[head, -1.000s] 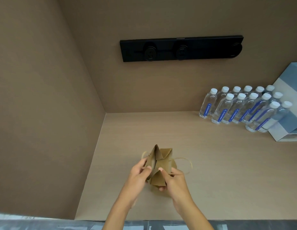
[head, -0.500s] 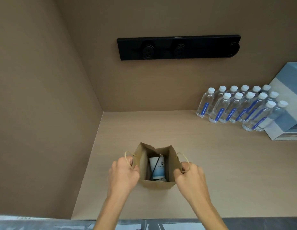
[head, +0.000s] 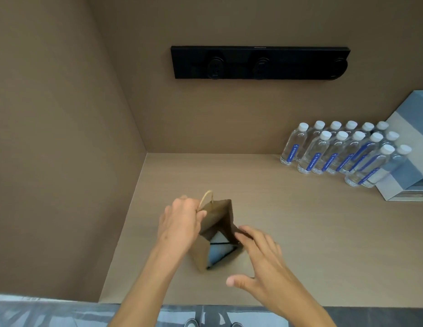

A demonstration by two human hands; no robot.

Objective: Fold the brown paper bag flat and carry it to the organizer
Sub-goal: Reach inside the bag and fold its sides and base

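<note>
The brown paper bag (head: 214, 217) stands on the pale wooden shelf (head: 312, 227), its mouth squeezed into a narrow triangle. A white and blue item (head: 217, 252) shows inside it. My left hand (head: 179, 223) grips the bag's left side at the top, just under the twine handle (head: 205, 197). My right hand (head: 260, 263) has its fingers spread, the fingertips resting on the bag's right wall and the thumb held apart below. No organizer is in view.
Several water bottles (head: 342, 152) stand in rows at the back right beside a blue and white box (head: 408, 152). A black socket strip (head: 260, 62) is fixed on the back wall. A brown side wall (head: 64, 149) closes the shelf on the left.
The bag's mouth was held wide by both hands at its handles. It has since been pushed narrower; my right hand has let go of the handle and now rests its fingertips on the right wall.
</note>
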